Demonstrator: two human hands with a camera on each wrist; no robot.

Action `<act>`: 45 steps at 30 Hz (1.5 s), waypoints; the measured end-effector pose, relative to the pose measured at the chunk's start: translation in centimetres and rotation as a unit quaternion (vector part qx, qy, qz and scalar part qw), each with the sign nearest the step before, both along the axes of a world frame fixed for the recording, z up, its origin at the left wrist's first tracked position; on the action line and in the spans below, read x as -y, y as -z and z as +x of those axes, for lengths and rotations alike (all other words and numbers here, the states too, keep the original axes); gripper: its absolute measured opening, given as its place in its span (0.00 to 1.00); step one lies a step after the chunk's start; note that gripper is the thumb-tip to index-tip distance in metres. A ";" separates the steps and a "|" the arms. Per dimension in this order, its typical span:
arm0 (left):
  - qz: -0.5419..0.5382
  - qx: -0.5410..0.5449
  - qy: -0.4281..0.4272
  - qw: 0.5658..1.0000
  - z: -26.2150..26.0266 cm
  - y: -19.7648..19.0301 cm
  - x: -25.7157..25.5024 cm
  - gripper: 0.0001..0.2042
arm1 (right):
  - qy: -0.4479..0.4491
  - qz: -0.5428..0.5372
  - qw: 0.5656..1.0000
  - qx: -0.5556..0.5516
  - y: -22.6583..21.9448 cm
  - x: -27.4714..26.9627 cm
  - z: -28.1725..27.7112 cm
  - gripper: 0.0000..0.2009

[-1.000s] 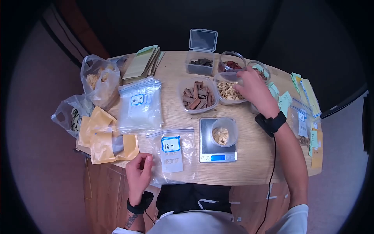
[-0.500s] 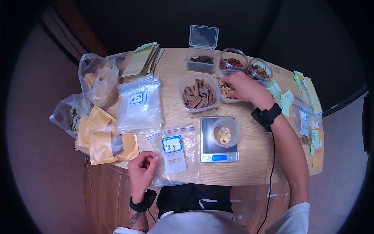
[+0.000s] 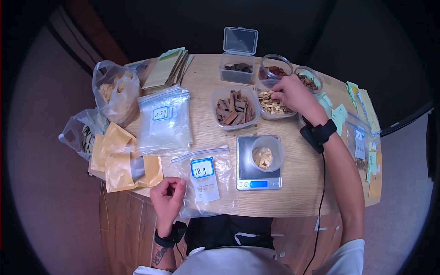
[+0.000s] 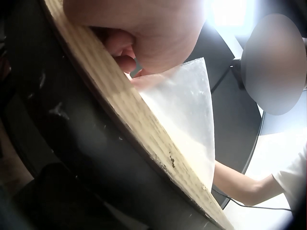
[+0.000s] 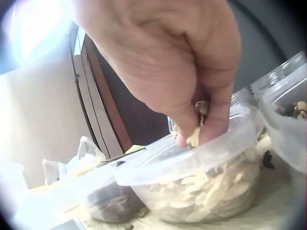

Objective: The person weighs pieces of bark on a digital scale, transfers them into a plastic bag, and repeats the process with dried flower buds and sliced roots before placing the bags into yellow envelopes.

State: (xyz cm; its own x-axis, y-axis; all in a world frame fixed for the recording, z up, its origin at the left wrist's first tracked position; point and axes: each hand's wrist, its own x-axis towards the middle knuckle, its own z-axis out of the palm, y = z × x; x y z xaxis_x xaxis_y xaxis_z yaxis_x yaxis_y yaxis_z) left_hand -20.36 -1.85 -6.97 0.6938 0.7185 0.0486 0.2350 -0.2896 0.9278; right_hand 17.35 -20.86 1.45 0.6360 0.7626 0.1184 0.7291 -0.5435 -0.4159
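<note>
Over a clear plastic tub of pale dried slices, my right hand pinches a few slices between thumb and fingers, close above the rim in the right wrist view. A small clear cup with similar slices stands on a digital scale, its display lit blue. My left hand rests at the table's front edge, fingers loosely curled with nothing visible in them. It lies beside the left edge of a flat zip bag labelled "18 g"; a corner of this bag shows by the fingers in the left wrist view.
Left of the slice tub sits a tub of brown bark pieces. Behind are a lidded box of dark pieces and round jars. Zip bags, brown packets and plastic bags lie left; papers lie right.
My right hand moved from the tub's right side down into the slices, then lifted slightly with some pinched. My left hand shifted a little right toward the labelled bag, then stayed.
</note>
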 end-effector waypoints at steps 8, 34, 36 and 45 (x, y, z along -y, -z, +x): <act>0.034 0.005 -0.016 0.999 0.2 -0.2 0.3 0.08 | 0.088 0.021 0.992 -0.092 -2.0 0.2 -0.7 0.11; 0.096 0.009 -0.031 0.995 0.4 -0.1 0.6 0.07 | -0.012 0.016 0.956 -0.293 -7.7 2.8 -10.8 0.08; 0.098 0.009 -0.032 0.995 0.5 -0.1 0.6 0.07 | -0.061 0.019 0.975 -0.214 -7.2 2.9 -12.0 0.08; 0.085 0.011 -0.029 0.996 0.2 0.2 0.6 0.07 | -0.098 0.005 0.990 -0.099 -5.1 2.1 -13.8 0.09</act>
